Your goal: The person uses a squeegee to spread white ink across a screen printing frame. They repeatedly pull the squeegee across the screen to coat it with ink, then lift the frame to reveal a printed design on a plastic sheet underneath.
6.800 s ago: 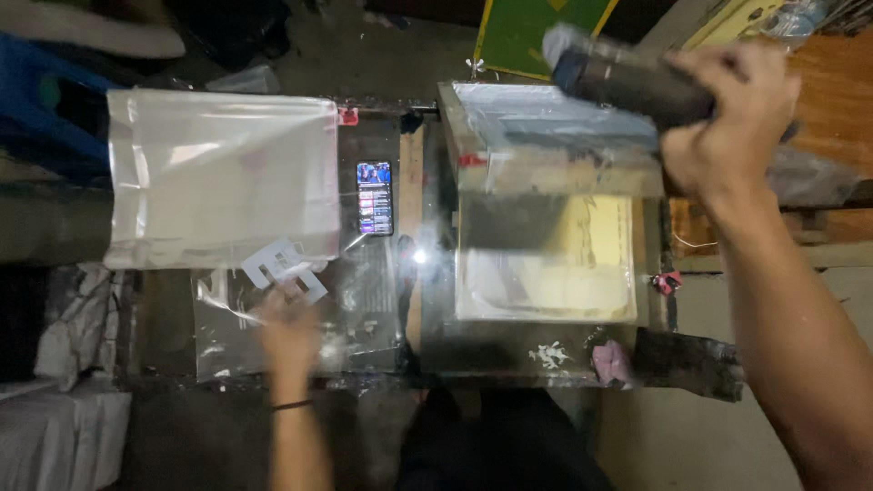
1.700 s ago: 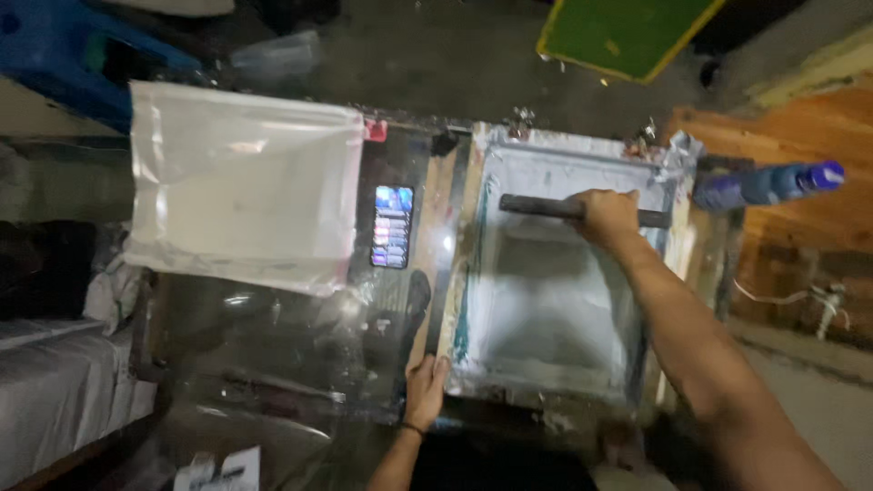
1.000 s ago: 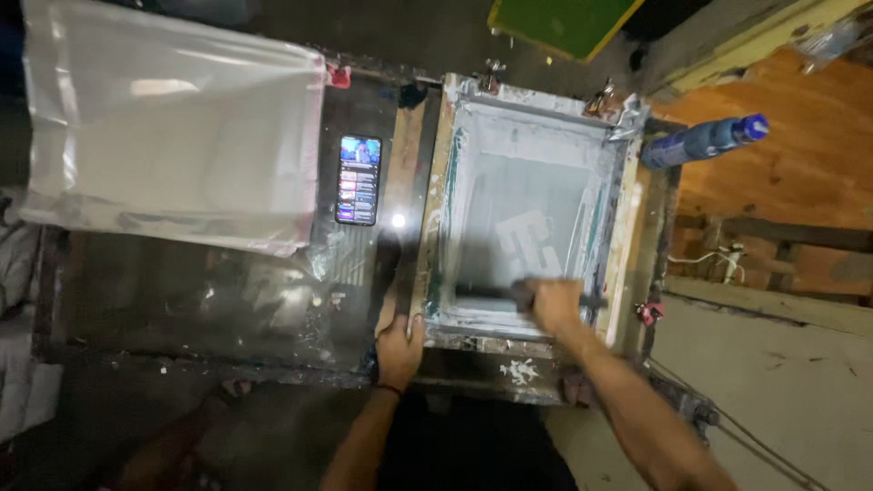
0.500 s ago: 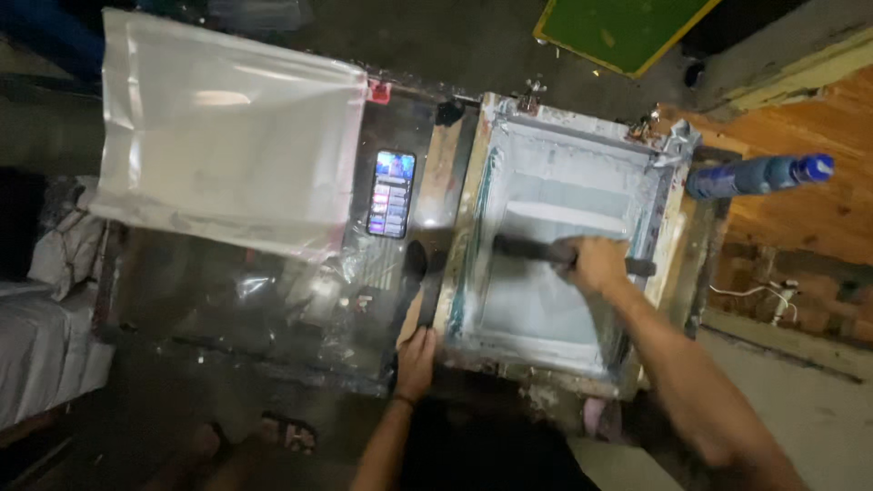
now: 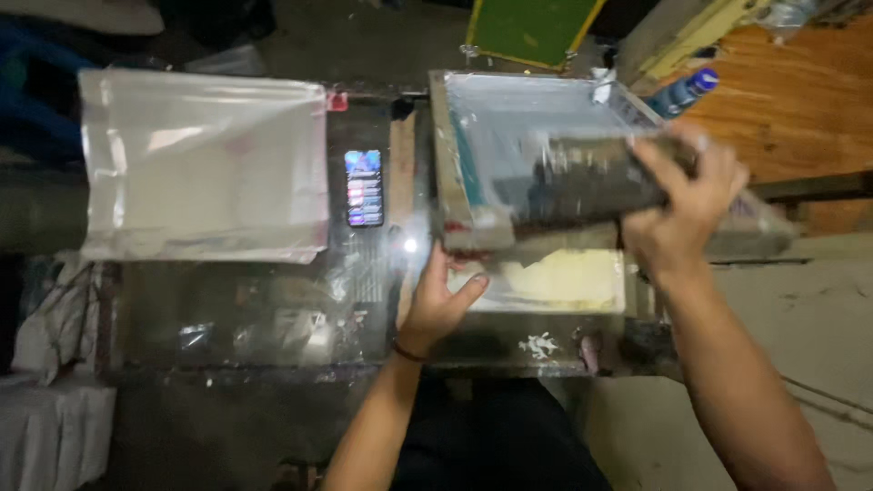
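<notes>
While the left hand rests near the desk's front edge, its fingers are spread and laid flat, the thumb pointing right towards a pale yellow sheet that lies under the raised frame. That hand touches the sheet's left edge and the glossy desk surface – it pinches nothing. A dark band circles its wrist. White paint spots mark the front edge just right of the wrist.

Farther back, the right hand has its fingers curled tight round a dark squeegee, which it holds above the screen frame. The frame is tilted up at its near side, its far side down towards the desk's back edge, and the yellow sheet shows beneath it.

Left of the frame, a phone with a lit screen lies flat in the middle of the desk. Farther left, a stack of clear plastic bags covers the back left corner. Beyond the back edge stand a green board and – to the right – a blue-capped bottle beside orange wood.
</notes>
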